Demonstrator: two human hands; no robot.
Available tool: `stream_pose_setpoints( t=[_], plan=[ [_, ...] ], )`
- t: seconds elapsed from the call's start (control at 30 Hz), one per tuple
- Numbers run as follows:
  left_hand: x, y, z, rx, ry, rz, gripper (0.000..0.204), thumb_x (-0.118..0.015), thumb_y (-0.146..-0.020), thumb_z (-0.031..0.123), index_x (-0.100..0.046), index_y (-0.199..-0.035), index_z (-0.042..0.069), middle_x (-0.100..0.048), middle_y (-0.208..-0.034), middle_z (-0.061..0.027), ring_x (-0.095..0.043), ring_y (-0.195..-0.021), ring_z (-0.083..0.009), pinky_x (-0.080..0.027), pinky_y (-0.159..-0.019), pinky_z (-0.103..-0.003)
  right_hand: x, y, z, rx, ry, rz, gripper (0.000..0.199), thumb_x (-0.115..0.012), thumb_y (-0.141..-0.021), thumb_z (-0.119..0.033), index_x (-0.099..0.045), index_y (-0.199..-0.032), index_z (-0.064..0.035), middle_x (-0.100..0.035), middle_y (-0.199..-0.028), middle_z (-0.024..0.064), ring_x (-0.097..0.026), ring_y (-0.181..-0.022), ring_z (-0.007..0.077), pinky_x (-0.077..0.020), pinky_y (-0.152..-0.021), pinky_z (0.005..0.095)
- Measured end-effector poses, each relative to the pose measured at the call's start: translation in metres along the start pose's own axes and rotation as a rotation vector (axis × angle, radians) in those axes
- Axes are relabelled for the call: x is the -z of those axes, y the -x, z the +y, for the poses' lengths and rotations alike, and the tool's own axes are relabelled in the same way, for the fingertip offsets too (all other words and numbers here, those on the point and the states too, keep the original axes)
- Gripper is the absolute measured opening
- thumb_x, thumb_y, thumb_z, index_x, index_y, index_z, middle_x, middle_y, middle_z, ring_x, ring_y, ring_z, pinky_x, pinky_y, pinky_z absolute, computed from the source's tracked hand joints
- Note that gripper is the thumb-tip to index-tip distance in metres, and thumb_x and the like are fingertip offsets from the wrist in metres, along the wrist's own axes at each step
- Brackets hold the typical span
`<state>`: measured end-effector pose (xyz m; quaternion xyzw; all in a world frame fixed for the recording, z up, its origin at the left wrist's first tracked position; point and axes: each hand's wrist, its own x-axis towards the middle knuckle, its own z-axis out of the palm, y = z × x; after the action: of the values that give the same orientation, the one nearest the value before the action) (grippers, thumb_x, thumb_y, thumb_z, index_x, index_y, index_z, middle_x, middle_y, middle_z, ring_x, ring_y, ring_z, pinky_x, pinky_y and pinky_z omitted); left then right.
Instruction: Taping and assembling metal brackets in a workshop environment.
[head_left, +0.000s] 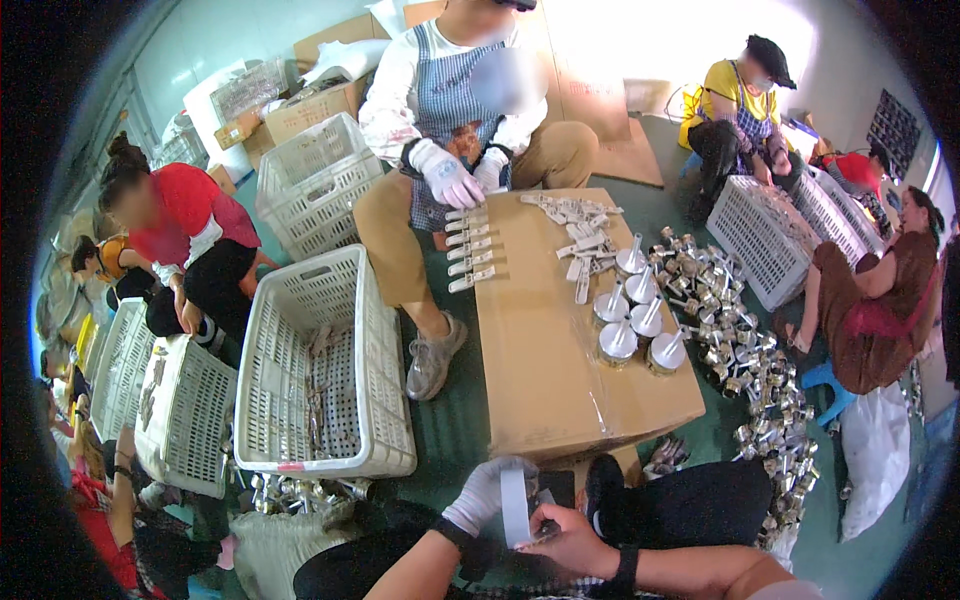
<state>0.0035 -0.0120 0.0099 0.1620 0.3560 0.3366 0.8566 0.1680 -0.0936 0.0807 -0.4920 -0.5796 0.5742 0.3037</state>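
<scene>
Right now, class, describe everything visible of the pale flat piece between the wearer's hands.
The pale piece is a smooth-looking, narrow rectangle, its long side running nearly upright in the picture. Its material is unclear. The gloved left hand holds it from the left; the bare right hand is at its lower right, contact unclear. The cardboard box stands beyond it.

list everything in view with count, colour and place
cardboard table-box: one, tan, centre
spouted round pieces: six, white-topped, box's right side
rowed slim pieces: about six, whitish, box's left edge
heaped slim pieces: many, whitish, box's far end
metal parts: many, silvery, floor right
slatted crates: several, white, both sides
background cartons: several, tan, upper left
stool: at least one, blue, right
co-workers: several, varied clothes, around
strip: one, whitish, at own hands
left hand: one, white-gloved, lower centre
right hand: one, ungloved, lower centre
</scene>
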Motion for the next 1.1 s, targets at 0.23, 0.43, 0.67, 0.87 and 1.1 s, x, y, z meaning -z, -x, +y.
stream_pose_setpoints(
  t=[0.23, 0.43, 0.67, 0.87, 1.1],
  plan=[
    [0.009, -0.004, -0.004, -0.226, -0.512, -0.025, 0.032, -0.062, -0.071, -0.008, -0.059, -0.102, 0.002, -0.062, -0.096, -0.0098, -0.059, -0.088, -0.0184, -0.051, -0.076, -0.030, 0.000, -0.004, 0.004, 0.019, 0.016, -0.021, 0.031, -0.078, -0.067, -0.016, -0.056, -0.083, -0.0015, -0.059, -0.075, 0.0035, -0.056, -0.072, 0.0084, -0.0479, -0.066, 0.0251],
    [0.021, -0.016, -0.005, -0.061, 0.041, -0.053, 0.019, -0.055, -0.081, 0.006, -0.058, -0.098, -0.003, -0.061, -0.097, -0.0137, -0.058, -0.091, -0.0235, -0.049, -0.082, -0.036, 0.000, -0.003, 0.003, 0.044, 0.024, 0.011, 0.033, -0.079, -0.066, -0.020, -0.057, -0.081, -0.0023, -0.059, -0.074, 0.0038, -0.055, -0.070, 0.0087, -0.0474, -0.066, 0.0249],
    [0.027, -0.018, -0.013, -0.249, -0.256, -0.073, 0.020, -0.052, -0.082, 0.003, -0.059, -0.100, -0.002, -0.062, -0.098, -0.0117, -0.058, -0.088, -0.0208, -0.049, -0.078, -0.032, 0.001, -0.006, 0.007, 0.056, 0.094, 0.015, 0.031, -0.080, -0.065, -0.019, -0.057, -0.080, -0.0029, -0.058, -0.073, 0.0030, -0.055, -0.070, 0.0082, -0.0472, -0.067, 0.0244],
    [0.026, -0.019, -0.011, -0.160, -0.162, -0.100, 0.024, -0.052, -0.080, -0.001, -0.059, -0.103, 0.000, -0.062, -0.098, -0.0099, -0.058, -0.086, -0.0187, -0.050, -0.075, -0.029, 0.000, -0.004, 0.006, 0.023, 0.056, -0.002, 0.032, -0.079, -0.067, -0.022, -0.055, -0.079, -0.0032, -0.056, -0.075, 0.0022, -0.053, -0.071, 0.0091, -0.0457, -0.067, 0.0236],
    [0.015, -0.013, -0.001, 0.010, 0.095, -0.052, 0.024, -0.052, -0.079, -0.002, -0.059, -0.103, -0.002, -0.062, -0.096, -0.0104, -0.059, -0.086, -0.0189, -0.050, -0.074, -0.029, 0.001, -0.003, -0.003, 0.050, 0.089, 0.006, 0.030, -0.079, -0.067, -0.018, -0.056, -0.080, -0.0029, -0.058, -0.075, 0.0029, -0.055, -0.071, 0.0091, -0.0474, -0.067, 0.0247]
  ],
)
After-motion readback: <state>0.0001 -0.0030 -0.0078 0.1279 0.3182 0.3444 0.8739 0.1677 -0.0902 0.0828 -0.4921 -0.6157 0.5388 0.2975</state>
